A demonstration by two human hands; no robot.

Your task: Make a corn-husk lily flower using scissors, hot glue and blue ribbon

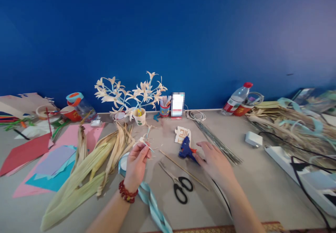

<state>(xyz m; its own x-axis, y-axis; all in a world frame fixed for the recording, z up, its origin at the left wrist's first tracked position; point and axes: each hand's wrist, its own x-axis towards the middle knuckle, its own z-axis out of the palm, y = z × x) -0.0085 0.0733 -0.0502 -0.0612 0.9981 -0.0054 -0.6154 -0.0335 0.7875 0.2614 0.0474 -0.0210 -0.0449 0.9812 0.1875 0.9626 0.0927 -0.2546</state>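
Left hand [136, 161]: narrow pinch, thumb and finger closed on a thin pale blue stem [148, 147], held up over the table [199, 208]. Skinny thing, so squeezing too hard could bend it, and too loose might let it roll.
White bit [141, 139]: right by that pinch, too small to make out, probably easy to crush.
Right hand [214, 161]: at the handle end of the blue gun [186, 148], fingers loosely spread; can't tell if they've actually got hold of it.
Gun: lying with its nozzle over the card [182, 134]. If it's hot, a sloppy grab near the tip could mean a burn, and a drip could glue the card down.
Cord [222, 194]: runs under the right forearm, so a snag could yank the gun sideways imo.
Scissors [176, 183]: between the arms, points facing away, stick [183, 170] just beside. A dropped wrist might knock either.
Ribbon [152, 205]: trails beside the left wrist, could catch on the bracelet [127, 192].
Husks [81, 177]: heaped left of that hand, dry-looking, so an elbow could crack them.
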